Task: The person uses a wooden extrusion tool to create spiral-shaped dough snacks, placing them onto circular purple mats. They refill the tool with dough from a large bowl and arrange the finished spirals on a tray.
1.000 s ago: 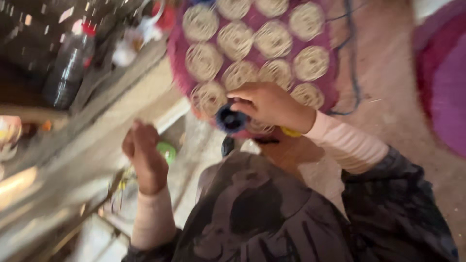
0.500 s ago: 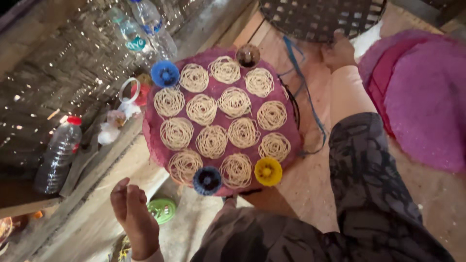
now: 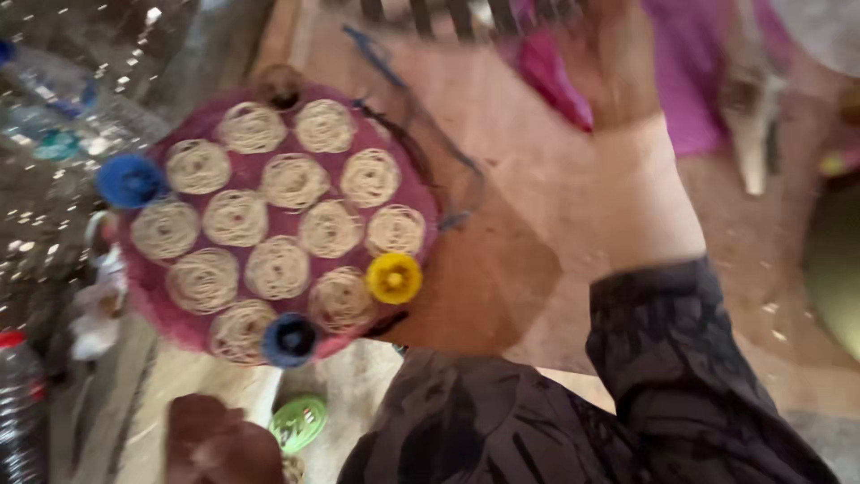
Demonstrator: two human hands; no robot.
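Note:
A round pink mat (image 3: 145,303) lies on the floor with several pale coiled noodle nests (image 3: 278,267) on it. On its rim sit a yellow cap (image 3: 393,278), a dark blue cap (image 3: 289,340), a brighter blue cap (image 3: 130,180) and a brown one (image 3: 279,85). My right hand (image 3: 618,63) is stretched far forward past the mat, blurred, over a magenta cloth (image 3: 690,108). Its dark patterned sleeve fills the lower right. My left hand (image 3: 215,444) sits low at the bottom edge, near a green lid (image 3: 298,421), touching nothing I can make out.
Clear plastic bottles (image 3: 54,108) lie at the upper left, and another with a red cap (image 3: 13,394) at the lower left. A blue cord (image 3: 403,125) curls along the mat's right side. A slatted object (image 3: 430,13) sits at the top edge.
My right hand left the dark blue cap at the mat's near rim and reached far forward and right. The view swung up and right; my left hand dropped toward the bottom edge.

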